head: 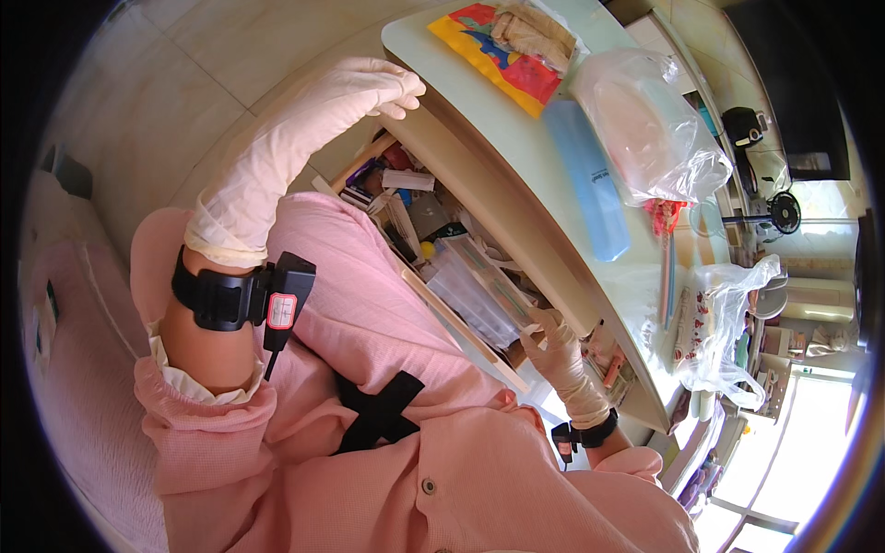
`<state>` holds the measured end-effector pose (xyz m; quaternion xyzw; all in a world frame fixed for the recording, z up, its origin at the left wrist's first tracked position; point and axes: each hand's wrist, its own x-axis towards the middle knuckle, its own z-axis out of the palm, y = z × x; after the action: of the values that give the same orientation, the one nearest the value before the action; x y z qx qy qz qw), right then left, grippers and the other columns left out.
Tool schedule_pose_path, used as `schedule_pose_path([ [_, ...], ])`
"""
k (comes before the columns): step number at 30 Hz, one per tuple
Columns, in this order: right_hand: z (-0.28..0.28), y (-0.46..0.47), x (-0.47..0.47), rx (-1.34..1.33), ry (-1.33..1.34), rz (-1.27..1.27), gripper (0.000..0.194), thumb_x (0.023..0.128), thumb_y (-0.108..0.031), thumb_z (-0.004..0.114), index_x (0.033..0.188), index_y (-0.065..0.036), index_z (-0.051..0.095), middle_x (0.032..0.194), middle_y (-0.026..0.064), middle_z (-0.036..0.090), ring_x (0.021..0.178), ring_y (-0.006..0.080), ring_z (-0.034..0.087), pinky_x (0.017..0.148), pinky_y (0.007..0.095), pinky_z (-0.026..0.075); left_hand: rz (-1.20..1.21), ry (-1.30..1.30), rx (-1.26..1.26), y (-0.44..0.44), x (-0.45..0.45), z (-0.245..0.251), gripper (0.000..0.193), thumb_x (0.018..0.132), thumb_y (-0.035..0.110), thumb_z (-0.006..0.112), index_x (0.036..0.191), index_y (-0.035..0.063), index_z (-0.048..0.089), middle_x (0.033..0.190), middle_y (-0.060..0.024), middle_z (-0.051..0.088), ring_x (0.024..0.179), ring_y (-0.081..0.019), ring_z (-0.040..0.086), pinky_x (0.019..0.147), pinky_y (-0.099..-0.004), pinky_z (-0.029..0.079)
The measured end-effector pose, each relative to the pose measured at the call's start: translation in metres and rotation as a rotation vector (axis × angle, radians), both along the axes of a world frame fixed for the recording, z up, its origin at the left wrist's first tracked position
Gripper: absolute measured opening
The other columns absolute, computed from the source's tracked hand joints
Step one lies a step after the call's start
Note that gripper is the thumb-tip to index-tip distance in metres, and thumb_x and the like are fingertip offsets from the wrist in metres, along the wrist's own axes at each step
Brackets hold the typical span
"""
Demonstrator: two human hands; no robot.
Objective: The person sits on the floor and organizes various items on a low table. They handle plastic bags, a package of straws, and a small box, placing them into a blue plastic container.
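Observation:
My left hand (377, 86), in a thin whitish glove, is raised near the rounded corner of the pale table (408, 38). Its fingers lie together, bent at the tips, and nothing shows in them. Below the tabletop, an open wooden drawer (463, 328) holds small boxes, a clear plastic container (473, 301) and a yellow ball-like item (427, 249). My right hand (553, 342), gloved too, is at the drawer's far end with thumb and fingers curved; whether it grips anything is unclear. Both wrists carry black straps with small black devices.
On the table lie a red and yellow bag (484, 52), brown gloves or cloths (532, 34), a blue plastic sleeve (588, 180), a clear plastic bag (643, 124) and a printed plastic bag (712, 325). Beyond stand a black fan (785, 212) and a dark screen (795, 90).

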<state>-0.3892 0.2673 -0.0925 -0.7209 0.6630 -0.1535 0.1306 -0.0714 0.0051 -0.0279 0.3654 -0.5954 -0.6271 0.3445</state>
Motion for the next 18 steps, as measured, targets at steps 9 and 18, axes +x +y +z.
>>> schedule_pose_path([
  [9, -0.015, 0.008, -0.013, 0.030, 0.453, 0.125, 0.040, 0.069, -0.003, 0.057, 0.107, -0.011, 0.061, 0.065, 0.0061, 0.045, 0.059, 0.0241, 0.050, 0.054, 0.0371, 0.042, -0.027, -0.054, -0.012, 0.000, 0.002, 0.000, 0.037, 0.090, 0.034, 0.050, 0.105, 0.0015, 0.061, 0.099, -0.0079, 0.062, 0.093, -0.0142, 0.058, 0.087, -0.0244, 0.043],
  [18, 0.028, 0.017, -0.004, -0.219, 0.318, 0.249, 0.042, 0.059, -0.005, 0.061, 0.100, -0.004, 0.062, 0.066, 0.0041, 0.040, 0.056, 0.0212, 0.046, 0.051, 0.0344, 0.039, -0.001, -0.125, 0.024, 0.004, 0.000, 0.003, 0.036, 0.090, 0.033, 0.050, 0.105, 0.0027, 0.061, 0.096, -0.0065, 0.063, 0.092, -0.0146, 0.058, 0.088, -0.0269, 0.042],
])
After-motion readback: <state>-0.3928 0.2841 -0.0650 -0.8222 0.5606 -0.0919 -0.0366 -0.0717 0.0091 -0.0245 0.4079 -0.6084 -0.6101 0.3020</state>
